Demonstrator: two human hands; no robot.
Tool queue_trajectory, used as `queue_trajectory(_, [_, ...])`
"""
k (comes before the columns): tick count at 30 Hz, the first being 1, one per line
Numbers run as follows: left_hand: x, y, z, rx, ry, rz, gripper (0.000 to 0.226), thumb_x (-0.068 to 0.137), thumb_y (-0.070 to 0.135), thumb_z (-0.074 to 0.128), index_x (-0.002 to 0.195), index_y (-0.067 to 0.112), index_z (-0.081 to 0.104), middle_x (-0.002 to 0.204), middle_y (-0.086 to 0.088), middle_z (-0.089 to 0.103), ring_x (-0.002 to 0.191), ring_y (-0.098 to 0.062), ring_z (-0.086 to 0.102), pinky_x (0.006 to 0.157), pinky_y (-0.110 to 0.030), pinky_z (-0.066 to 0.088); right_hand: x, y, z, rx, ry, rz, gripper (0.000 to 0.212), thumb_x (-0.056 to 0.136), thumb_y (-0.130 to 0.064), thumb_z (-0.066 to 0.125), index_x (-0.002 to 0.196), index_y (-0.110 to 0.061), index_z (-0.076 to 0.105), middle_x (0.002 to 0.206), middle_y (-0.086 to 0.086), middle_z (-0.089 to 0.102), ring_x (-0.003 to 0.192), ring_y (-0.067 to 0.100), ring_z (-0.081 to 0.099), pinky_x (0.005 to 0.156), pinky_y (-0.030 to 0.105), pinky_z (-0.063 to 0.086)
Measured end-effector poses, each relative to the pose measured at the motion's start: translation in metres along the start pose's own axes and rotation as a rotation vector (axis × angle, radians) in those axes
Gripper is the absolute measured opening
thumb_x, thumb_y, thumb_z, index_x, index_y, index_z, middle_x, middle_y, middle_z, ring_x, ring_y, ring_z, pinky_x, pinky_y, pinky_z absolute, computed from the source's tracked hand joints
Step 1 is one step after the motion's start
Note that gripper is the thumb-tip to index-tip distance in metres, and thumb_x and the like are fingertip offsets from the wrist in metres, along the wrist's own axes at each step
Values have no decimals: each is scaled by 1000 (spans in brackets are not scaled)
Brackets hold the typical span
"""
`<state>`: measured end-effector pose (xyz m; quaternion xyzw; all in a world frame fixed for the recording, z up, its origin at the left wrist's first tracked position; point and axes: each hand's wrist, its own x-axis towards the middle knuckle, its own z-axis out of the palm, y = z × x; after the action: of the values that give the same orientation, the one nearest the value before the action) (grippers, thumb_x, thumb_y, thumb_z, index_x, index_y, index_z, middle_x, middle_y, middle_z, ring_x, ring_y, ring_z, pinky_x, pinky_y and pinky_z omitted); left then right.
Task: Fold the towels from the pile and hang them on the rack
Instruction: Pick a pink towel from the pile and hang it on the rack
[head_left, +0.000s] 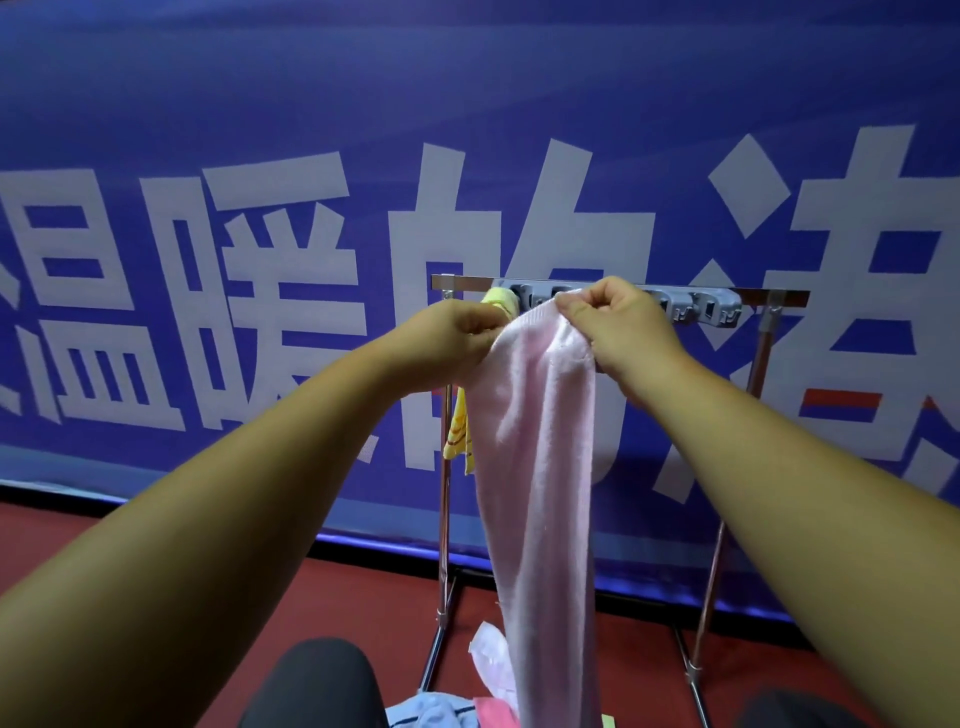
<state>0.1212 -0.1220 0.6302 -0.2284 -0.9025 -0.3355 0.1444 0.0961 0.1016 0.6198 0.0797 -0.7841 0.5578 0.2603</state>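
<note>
At frame centre, the left hand and right hand each pinched the hanging towel's top edge at the rack, seemingly mid-hanging; next, that edge needed securing there.

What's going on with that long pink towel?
A person is holding the pink towel up by its top edge. The left hand pinches one corner and the right hand pinches the other. They hold it right at the top bar of the rack, and the rest hangs down toward the floor. A yellow towel is already on the rack beside it. More towels lie in a pile below.
</note>
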Motion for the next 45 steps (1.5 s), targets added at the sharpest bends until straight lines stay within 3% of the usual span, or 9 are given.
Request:
queue_trajectory(5, [3, -1, -15, 184, -69, -135, 83, 96, 80, 45, 85, 3, 74, 73, -9, 65, 64, -20, 60, 68, -36, 54, 2, -3, -8, -40, 94, 5, 31, 95, -48, 74, 96, -17, 69, 91, 4, 75, 85, 25, 72, 86, 50, 63])
queue_trajectory(8, [3, -7, -27, 197, -54, -92, 62, 91, 71, 65, 95, 10, 77, 86, -7, 76, 78, -20, 72, 73, -35, 61, 0, -3, -18, -43, 79, 15, 33, 93, -48, 77, 98, -16, 70, 87, 2, 74, 75, 18, 65, 80, 46, 62])
queue_trajectory(12, [8, -8, -34, -215, 55, -156, 35, 91, 41, 82, 108, 11, 74, 105, -8, 78, 93, -19, 79, 83, -33, 67, -4, -7, -25, -44, 13, 24, 22, 93, -42, 79, 102, -22, 75, 92, -4, 78, 80, 15, 70, 74, 36, 61])
queue_trajectory(20, [12, -1, -29, -504, 183, -146, 26, 92, 14, 82, 113, 3, 69, 108, -15, 76, 99, -26, 77, 84, -37, 66, 0, -10, -33, 33, -15, 21, 25, 97, -40, 76, 103, -16, 72, 94, 5, 79, 77, 17, 70, 78, 52, 66])
queue_trajectory(27, [17, -2, -30, -644, 251, -195, 30, 93, 9, 81, 122, 11, 75, 114, -11, 78, 104, -25, 78, 93, -41, 64, 4, -10, -35, 95, -30, -53, 25, 102, -39, 72, 98, -14, 67, 75, -8, 66, 53, -6, 57, 50, 10, 46])
queue_trajectory(29, [18, 0, -30, -664, 256, -241, 26, 94, 11, 79, 120, 8, 76, 111, -10, 79, 104, -25, 78, 94, -41, 64, 5, -12, -33, 130, -42, -44, 27, 101, -41, 72, 100, -14, 68, 82, -6, 70, 66, 1, 62, 59, 15, 53])
queue_trajectory(33, [20, 1, -29, -743, 280, -317, 20, 95, 12, 79, 114, 8, 78, 113, -13, 78, 109, -29, 75, 95, -43, 64, 6, -16, -27, 296, -64, 46, 26, 98, -39, 77, 103, -14, 70, 99, 4, 77, 87, 19, 71, 91, 48, 65])
queue_trajectory(37, [22, 4, -25, -736, 305, -379, 23, 95, 19, 80, 116, 10, 75, 119, -11, 74, 112, -30, 71, 98, -44, 62, 6, -18, -19, 376, -56, 150, 24, 95, -37, 81, 103, -17, 70, 110, 13, 79, 88, 25, 73, 90, 64, 62])
queue_trajectory(45, [24, 11, 5, -688, 392, -525, 21, 83, 10, 77, 103, 7, 73, 102, -20, 78, 81, -36, 80, 79, -56, 66, 3, -11, -4, 343, 51, 284, 20, 93, -30, 82, 100, -17, 70, 103, 10, 81, 97, 34, 80, 79, 63, 65])
